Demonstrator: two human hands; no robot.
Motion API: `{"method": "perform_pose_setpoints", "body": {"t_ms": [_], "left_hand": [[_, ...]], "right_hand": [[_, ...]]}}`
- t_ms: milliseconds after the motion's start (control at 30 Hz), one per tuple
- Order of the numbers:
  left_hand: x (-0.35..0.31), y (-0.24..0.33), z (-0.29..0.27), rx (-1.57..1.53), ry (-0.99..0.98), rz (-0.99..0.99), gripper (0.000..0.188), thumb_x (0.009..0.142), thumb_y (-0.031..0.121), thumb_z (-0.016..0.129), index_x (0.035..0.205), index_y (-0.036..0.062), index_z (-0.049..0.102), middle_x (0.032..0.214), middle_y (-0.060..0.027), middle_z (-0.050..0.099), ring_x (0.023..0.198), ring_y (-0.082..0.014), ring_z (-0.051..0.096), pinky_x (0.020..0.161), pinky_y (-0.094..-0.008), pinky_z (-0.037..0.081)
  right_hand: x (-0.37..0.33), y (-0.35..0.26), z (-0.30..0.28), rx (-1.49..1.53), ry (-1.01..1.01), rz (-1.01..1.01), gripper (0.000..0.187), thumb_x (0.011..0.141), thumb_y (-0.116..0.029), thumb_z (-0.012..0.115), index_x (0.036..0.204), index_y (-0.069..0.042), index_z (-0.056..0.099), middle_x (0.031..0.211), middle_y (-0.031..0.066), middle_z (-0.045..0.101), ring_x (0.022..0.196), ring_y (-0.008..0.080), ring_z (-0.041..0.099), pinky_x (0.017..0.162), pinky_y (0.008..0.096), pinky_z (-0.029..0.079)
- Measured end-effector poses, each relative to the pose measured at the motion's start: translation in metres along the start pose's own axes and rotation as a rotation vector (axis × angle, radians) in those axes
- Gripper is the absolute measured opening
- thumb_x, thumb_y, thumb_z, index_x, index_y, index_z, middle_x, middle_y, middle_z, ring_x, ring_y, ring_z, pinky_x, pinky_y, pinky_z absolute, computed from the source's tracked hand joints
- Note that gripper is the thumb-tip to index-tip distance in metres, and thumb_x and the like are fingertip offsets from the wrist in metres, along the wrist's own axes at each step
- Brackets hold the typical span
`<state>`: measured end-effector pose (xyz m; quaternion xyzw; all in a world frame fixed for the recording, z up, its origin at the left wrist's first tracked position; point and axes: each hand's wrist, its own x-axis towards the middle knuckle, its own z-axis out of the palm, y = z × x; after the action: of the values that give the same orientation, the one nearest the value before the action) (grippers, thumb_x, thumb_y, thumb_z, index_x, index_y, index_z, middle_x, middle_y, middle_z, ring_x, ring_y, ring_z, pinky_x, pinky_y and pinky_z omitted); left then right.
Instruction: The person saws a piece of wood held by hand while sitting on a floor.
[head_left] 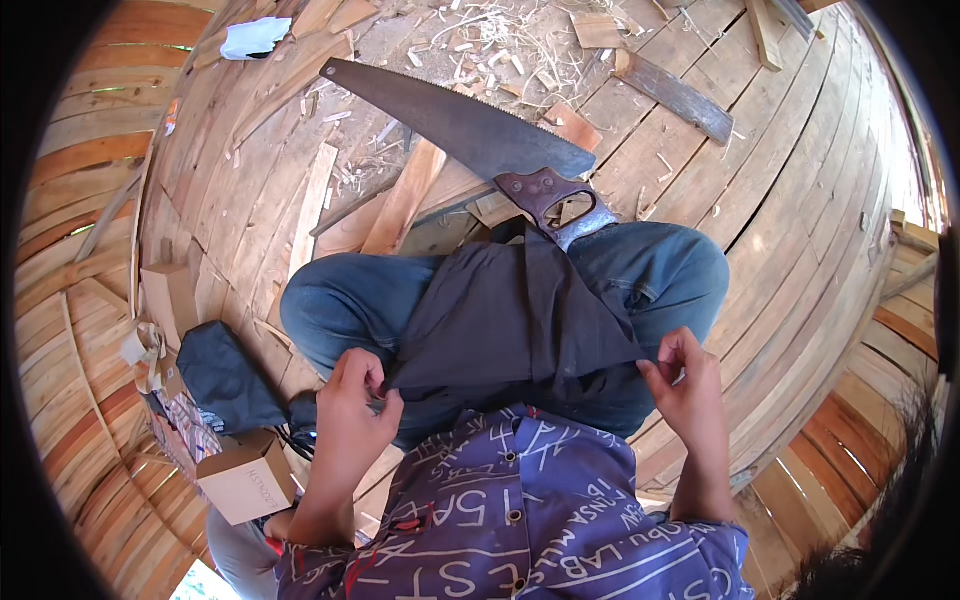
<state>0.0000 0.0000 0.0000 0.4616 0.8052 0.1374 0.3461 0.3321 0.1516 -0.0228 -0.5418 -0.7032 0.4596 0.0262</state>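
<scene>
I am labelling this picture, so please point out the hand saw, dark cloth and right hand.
Hand saw (465, 128), head view: middle of the blade.
Dark cloth (490, 325), head view: broad part over the lap.
Right hand (693, 388), head view: middle of the hand.

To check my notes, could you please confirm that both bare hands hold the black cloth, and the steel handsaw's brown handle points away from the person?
That direction is wrong: the head view shows the steel handsaw with its brown handle toward the person. The left hand and right hand do hold the black cloth.
</scene>
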Motion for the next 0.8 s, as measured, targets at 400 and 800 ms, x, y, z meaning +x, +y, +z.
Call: {"method": "perform_pose_setpoints", "body": {"t_ms": [400, 800], "left_hand": [[-0.009, -0.002, 0.033, 0.087, 0.051, 0.051, 0.043, 0.066, -0.007, 0.065, 0.102, 0.0063, 0.046, 0.08, -0.0069, 0.047, 0.061, -0.017, 0.052, 0.054, -0.0282, 0.044], [-0.014, -0.02, -0.019, 0.06, -0.006, -0.041, 0.042, 0.06, -0.012, 0.062, 0.095, 0.0039, 0.045, 0.088, -0.0097, 0.044, 0.067, -0.0226, 0.049, 0.059, -0.0324, 0.044]], "right_hand": [[-0.019, 0.002, 0.06, -0.462, -0.149, -0.4, 0.02, 0.071, -0.014, 0.07, 0.09, -0.007, 0.066, 0.061, 0.0063, 0.058, 0.058, 0.0233, 0.061, 0.055, 0.034, 0.047], [-0.036, 0.012, -0.015, -0.136, -0.293, -0.175, 0.014, 0.065, -0.007, 0.071, 0.079, -0.006, 0.072, 0.071, 0.0098, 0.067, 0.065, 0.0285, 0.064, 0.06, 0.0363, 0.05]]}}
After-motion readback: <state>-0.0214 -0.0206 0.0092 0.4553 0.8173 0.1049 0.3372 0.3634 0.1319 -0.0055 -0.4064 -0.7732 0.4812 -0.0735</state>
